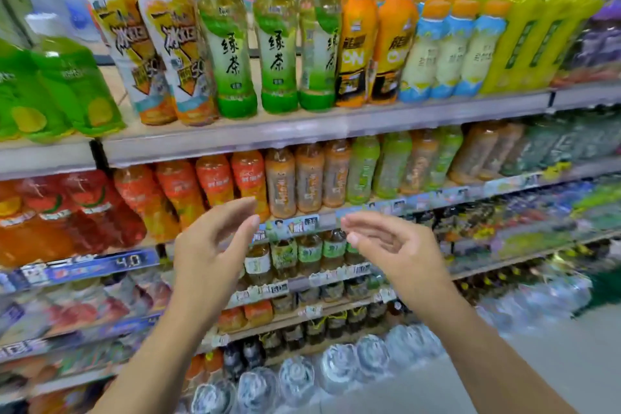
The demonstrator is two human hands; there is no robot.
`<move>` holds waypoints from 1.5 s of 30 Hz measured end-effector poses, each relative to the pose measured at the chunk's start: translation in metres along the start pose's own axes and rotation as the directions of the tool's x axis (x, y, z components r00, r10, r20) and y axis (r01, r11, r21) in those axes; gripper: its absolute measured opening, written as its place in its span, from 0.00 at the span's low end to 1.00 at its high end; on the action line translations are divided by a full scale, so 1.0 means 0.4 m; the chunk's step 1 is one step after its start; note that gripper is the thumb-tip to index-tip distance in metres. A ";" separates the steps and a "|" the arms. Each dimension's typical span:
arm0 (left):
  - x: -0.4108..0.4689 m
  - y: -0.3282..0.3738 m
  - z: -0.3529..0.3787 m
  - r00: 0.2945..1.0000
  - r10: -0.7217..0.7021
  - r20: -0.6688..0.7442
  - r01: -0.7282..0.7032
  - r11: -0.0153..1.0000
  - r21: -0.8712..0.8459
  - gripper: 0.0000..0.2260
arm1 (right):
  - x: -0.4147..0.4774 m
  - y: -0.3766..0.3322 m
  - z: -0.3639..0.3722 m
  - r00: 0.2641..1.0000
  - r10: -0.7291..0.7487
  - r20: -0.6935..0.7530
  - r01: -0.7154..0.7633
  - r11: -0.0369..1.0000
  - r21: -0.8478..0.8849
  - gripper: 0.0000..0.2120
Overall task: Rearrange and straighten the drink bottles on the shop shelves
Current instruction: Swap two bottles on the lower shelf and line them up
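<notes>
Both grips are wide and hold nothing: the left hand [211,245] and right hand [396,249] hover apart in front of the middle shelf [336,218], touching no bottle. Just behind them the orange bottles [232,178] and amber tea bottles [309,175] stand fairly upright in rows. On the top shelf [302,131], the green tea bottles [275,37] face forward, but the iced tea bottles [168,54] beside them lean and look unstraightened. Much appears left; lower rows are too blurred to judge.
</notes>
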State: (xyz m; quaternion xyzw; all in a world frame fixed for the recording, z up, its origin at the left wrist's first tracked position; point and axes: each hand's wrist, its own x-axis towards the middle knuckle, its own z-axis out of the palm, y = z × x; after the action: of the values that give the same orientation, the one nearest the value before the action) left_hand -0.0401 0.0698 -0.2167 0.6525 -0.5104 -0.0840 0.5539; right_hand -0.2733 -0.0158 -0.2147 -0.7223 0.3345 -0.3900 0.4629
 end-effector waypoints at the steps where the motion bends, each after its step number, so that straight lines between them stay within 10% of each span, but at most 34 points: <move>1: -0.033 -0.001 0.023 0.999 -0.030 0.018 0.030 0.999 -0.017 0.14 | -0.037 0.027 -0.015 0.999 0.038 -0.015 -0.038 0.999 0.008 0.10; 20: -0.257 0.203 0.691 0.951 -0.301 0.066 0.297 0.952 0.069 0.07 | -0.262 0.388 -0.697 0.931 0.364 -0.027 -0.357 0.923 0.141 0.09; 34: 0.166 0.201 1.062 0.951 -0.274 -0.145 0.291 0.950 0.110 0.23 | 0.299 0.493 -0.750 0.988 0.054 -0.142 -0.041 0.995 0.095 0.19; 45: 0.208 0.080 1.056 0.894 -0.219 -0.392 0.293 0.946 0.139 0.16 | 0.442 0.597 -0.723 0.979 -0.023 -0.205 0.053 0.989 0.141 0.21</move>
State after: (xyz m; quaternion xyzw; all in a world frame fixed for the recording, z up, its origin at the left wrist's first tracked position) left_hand -0.3049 -0.2582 -0.3104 0.7690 -0.3113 0.0187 0.5580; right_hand -0.4715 -0.3663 -0.3146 -0.6494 0.3367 -0.4935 0.4705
